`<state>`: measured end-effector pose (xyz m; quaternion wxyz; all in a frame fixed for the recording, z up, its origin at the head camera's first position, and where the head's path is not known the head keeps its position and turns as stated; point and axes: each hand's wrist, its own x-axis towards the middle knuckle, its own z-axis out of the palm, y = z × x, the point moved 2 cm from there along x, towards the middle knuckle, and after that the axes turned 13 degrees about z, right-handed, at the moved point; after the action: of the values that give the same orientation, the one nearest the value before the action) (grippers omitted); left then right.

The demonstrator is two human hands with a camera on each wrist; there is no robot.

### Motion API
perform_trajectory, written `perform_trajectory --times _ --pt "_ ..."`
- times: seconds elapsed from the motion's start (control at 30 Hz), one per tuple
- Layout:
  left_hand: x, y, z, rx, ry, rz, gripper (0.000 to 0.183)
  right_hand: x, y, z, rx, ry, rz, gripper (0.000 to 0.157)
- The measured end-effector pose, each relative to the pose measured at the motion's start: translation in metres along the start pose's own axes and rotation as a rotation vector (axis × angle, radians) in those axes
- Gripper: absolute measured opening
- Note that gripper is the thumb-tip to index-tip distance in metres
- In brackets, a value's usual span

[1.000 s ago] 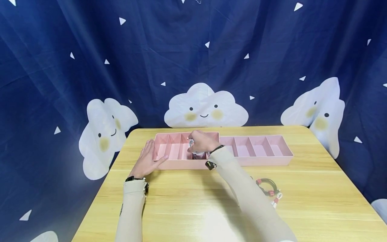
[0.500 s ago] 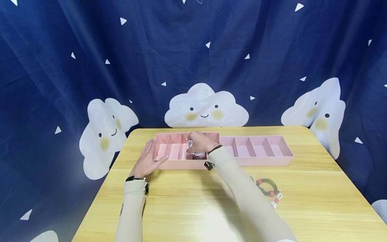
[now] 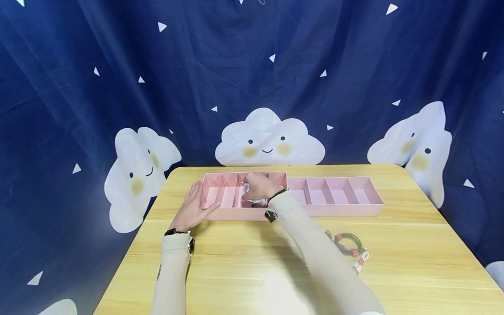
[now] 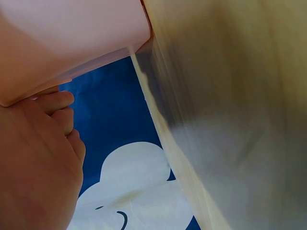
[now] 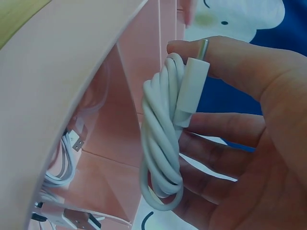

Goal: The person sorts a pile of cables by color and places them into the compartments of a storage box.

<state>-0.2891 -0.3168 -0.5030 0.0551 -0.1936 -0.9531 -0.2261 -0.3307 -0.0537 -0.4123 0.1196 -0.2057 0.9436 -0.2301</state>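
My left hand lies at the left end of the pink divided box, fingers fairly straight along the end wall and thumb on the front. In the left wrist view, the hand touches the box wall. Above a compartment right of the box's middle, my right hand holds a coiled white charging cable. The right wrist view shows this cable as a twisted bundle, its metal-tipped plug near the thumb and index finger. Other white cables with USB plugs lie inside the box.
A second, paler pink divided box adjoins on the right. Near the right forearm, a coiled black cable with red ties and a small white cable lie on the wooden table. A blue curtain hangs behind.
My right hand has shifted very slightly left over the box with the white cable in its grip. The left hand stays in place at the box's end.
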Motion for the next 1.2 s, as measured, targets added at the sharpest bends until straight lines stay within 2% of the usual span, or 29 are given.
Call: perform_trajectory --times 0.2,0.47,0.87,0.97,1.2 --pt "0.001 0.0 0.0 -0.004 -0.003 -0.001 0.116 0.001 0.0 0.001 -0.011 -0.005 0.025 0.041" --pt "0.001 0.001 0.0 -0.013 -0.001 0.0 0.115 0.0 0.0 0.004 -0.007 -0.009 0.06 0.017" --pt "0.0 0.001 0.001 -0.014 0.006 -0.003 0.118 0.008 0.0 0.009 -0.082 0.027 0.079 0.023" --pt "0.001 0.001 0.0 -0.014 0.003 -0.004 0.118 0.009 0.0 0.01 -0.071 0.023 0.082 0.028" --pt "0.0 0.0 0.001 -0.01 0.013 0.003 0.115 0.011 -0.002 0.012 -0.066 0.044 0.061 0.028"
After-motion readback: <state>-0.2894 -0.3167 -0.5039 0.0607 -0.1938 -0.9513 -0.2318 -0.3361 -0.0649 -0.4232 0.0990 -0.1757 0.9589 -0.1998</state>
